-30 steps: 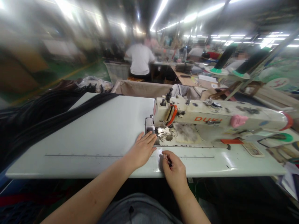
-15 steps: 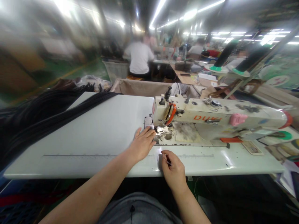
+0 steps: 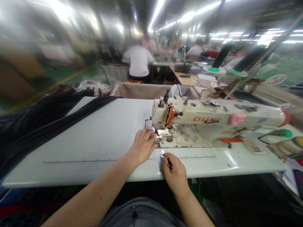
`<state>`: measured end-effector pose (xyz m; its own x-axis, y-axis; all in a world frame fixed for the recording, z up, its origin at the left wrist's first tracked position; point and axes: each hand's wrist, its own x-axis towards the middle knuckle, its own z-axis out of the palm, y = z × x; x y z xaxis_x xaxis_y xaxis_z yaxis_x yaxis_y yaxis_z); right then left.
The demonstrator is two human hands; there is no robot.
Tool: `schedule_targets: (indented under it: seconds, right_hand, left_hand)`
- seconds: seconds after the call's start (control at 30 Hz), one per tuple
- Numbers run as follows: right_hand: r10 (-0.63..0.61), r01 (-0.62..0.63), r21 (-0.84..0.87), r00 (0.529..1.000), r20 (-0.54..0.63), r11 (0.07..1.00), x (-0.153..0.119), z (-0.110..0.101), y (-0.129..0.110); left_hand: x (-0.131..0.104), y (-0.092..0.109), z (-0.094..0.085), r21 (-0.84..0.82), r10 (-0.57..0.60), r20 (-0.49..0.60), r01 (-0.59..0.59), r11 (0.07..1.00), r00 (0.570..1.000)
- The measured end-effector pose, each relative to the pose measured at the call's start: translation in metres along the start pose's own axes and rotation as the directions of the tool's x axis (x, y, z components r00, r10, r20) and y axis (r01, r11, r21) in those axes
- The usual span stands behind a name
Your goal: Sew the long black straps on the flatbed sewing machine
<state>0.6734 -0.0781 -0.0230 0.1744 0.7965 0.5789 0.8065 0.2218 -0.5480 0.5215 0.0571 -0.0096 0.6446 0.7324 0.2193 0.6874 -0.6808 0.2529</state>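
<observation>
Largest, a pale tabletop (image 3: 94, 135), spread out around the sewing machine (image 3: 213, 116), with a long bundle of black strips (image 3: 59, 127) draped over it, well apart to the left of the machine. Next, at the machine's needle end, the left hand (image 3: 143, 145), palm down, fingers stretched out and not visibly gripping anything, a little more fanned than half a second ago, over the near-left corner of the machine's bed (image 3: 189, 134); anything beneath them impossible to make out. In front of the machine's bed, close to the tabletop's near edge, the right hand (image 3: 176, 170), almost unchanged in place and pose, fingers closed on something small. Then the metal plate (image 3: 163, 132), below the machine's needle end, just beside the left fingertips. Smallest, a thin dark thing (image 3: 169, 165), pinched in the right hand, in front of the machine; too small to name. In judgement, only a slight readjustment by the left hand, probably for handling parts at the machine's needle end, with the thin thing merely held and no stitching under way.
</observation>
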Motion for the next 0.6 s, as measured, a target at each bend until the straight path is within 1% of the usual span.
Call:
schedule_targets:
  seconds: [0.07, 0.13, 0.2, 0.27, 0.33, 0.47, 0.53, 0.6]
  right_hand:
    - [-0.011, 0.01, -0.009, 1.0, -0.008, 1.0, -0.001, 0.0, 0.0]
    - [-0.026, 0.026, -0.02, 0.999, -0.018, 0.999, -0.001, 0.0, -0.001]
    - [-0.04, 0.04, -0.027, 0.999, -0.026, 0.999, -0.001, 0.0, -0.002]
    - [-0.048, 0.047, -0.028, 0.998, -0.031, 0.998, -0.001, 0.0, -0.003]
    - [-0.053, 0.052, -0.025, 0.998, -0.039, 0.998, -0.001, 0.0, -0.002]
    - [-0.084, 0.083, -0.023, 0.995, -0.055, 0.996, -0.002, 0.0, -0.001]
    - [-0.097, 0.096, -0.028, 0.993, -0.06, 0.995, -0.003, 0.0, -0.001]
    - [-0.108, 0.106, -0.036, 0.992, -0.063, 0.994, -0.003, 0.0, -0.001]
  left_hand:
    - [0.002, -0.004, 0.002, -0.016, 0.013, -0.025, -0.013, 1.0, 1.0]
    - [0.008, -0.011, 0.003, -0.072, 0.038, -0.054, -0.042, 0.997, 0.998]
    - [0.021, -0.023, 0.004, -0.153, 0.04, -0.079, -0.051, 0.987, 0.996]
    - [0.038, -0.036, 0.005, -0.225, 0.013, -0.088, -0.033, 0.974, 0.996]
    - [0.059, -0.047, 0.006, -0.247, 0.018, -0.062, -0.033, 0.968, 0.998]
    - [0.092, -0.059, 0.007, -0.224, 0.123, 0.024, -0.115, 0.968, 0.992]
    - [0.101, -0.061, 0.006, -0.224, 0.155, 0.032, -0.144, 0.964, 0.987]
    - [0.104, -0.062, 0.003, -0.223, 0.183, 0.035, -0.171, 0.96, 0.983]
